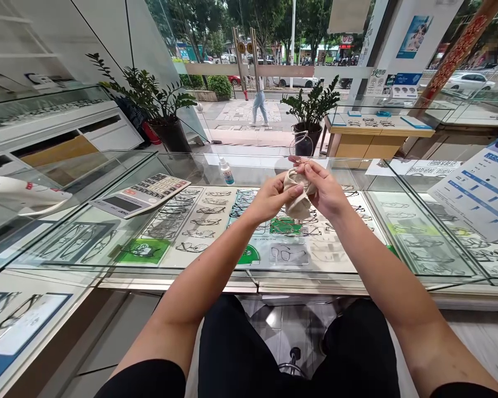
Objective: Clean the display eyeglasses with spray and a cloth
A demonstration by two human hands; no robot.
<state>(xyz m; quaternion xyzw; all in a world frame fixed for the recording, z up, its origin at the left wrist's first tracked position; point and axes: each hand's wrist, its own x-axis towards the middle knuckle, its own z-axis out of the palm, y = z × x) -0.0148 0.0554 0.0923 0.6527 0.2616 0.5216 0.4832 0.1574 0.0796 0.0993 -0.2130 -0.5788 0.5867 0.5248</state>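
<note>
Above the glass counter my left hand [271, 199] is closed round a crumpled beige cloth [297, 209], with the thumb pressed on its front. Close against it, my right hand [326, 188] pinches at the top of the cloth. A pair of thin-rimmed eyeglasses [301, 142] sticks up from the fingers of that hand; one round rim shows faintly against the plant pot. The rest of the eyeglasses is hidden by the cloth and fingers.
Rows of eyeglass frames [207, 210] lie under the glass counter top [216, 271]. On it stand a calculator [141, 194] and a small spray bottle [226, 171]. A printed sheet [481, 188] rises at right, a white device [25, 196] at left. Potted plants [309, 105] stand beyond.
</note>
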